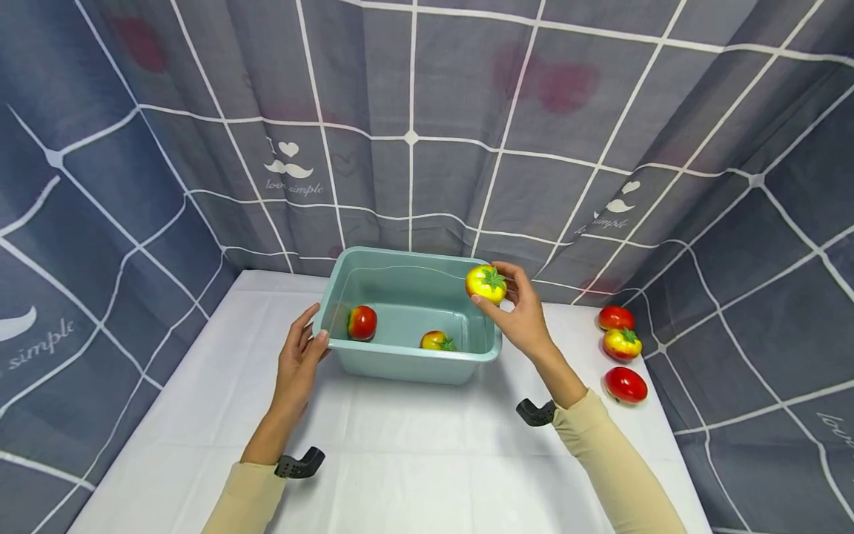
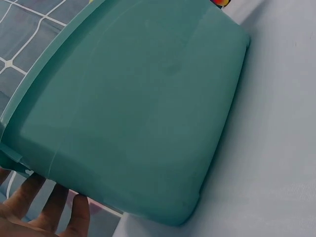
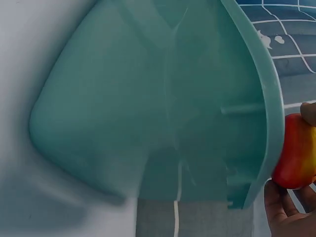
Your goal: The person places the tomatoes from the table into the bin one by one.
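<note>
A light teal plastic bin stands on the white table, with a red tomato at its left inside and a yellow-red tomato near its front wall. My left hand holds the bin's left end, thumb at the rim; in the left wrist view its fingers lie against the end wall. Above the bin's right rim, my right hand pinches a yellow-red tomato whose green leafy top faces the head camera. The right wrist view shows the red side of this tomato beside the rim.
Toward the table's right edge lie a red tomato, a yellow-red tomato and another red tomato. A grey checked curtain surrounds the back and both sides of the table.
</note>
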A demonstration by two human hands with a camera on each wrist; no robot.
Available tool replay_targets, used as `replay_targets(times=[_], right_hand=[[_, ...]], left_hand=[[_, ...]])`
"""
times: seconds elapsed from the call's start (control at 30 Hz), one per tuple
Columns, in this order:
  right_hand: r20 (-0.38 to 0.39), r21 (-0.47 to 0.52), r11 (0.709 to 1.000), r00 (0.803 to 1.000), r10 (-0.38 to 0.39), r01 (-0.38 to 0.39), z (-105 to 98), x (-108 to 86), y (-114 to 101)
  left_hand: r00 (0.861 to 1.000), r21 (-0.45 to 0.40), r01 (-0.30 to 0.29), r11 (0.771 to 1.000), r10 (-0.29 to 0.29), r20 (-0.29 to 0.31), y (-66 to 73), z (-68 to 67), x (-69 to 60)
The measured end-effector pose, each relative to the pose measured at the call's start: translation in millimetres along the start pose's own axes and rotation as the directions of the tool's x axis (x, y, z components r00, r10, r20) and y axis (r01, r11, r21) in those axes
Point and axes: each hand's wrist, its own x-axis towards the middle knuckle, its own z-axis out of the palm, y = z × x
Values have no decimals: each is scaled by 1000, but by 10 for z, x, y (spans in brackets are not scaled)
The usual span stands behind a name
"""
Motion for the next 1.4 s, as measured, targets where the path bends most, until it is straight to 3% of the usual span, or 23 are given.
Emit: replay_targets(times=[0.27, 0.53, 1.0, 1.17, 1.3, 1.4], right_hand=[[0, -17, 1000, 1000, 3, -3, 130, 102, 9], [-51, 13, 1000, 999, 1, 0, 155, 87, 66], [-86, -1, 999, 996, 35, -35, -90, -82, 239], [-131, -6, 998, 989, 69, -70, -212, -198, 340], [-206, -12, 993, 973, 109, -114, -366, -329, 502], [-278, -15, 986, 948, 158, -168, -536, -466, 642]], left_hand=[[1000, -21, -2, 1000, 2, 2, 12, 6, 4], [1000, -16, -7, 1000, 7, 3, -3, 15, -6], [1000, -9, -15, 1000, 15, -7, 14, 16, -7], [1000, -9, -13, 1000, 13, -5, 15, 13, -6], [1000, -7, -11, 1000, 11, -7, 13, 13, -5], [1000, -4, -10, 1000, 10, -7, 10, 14, -6]])
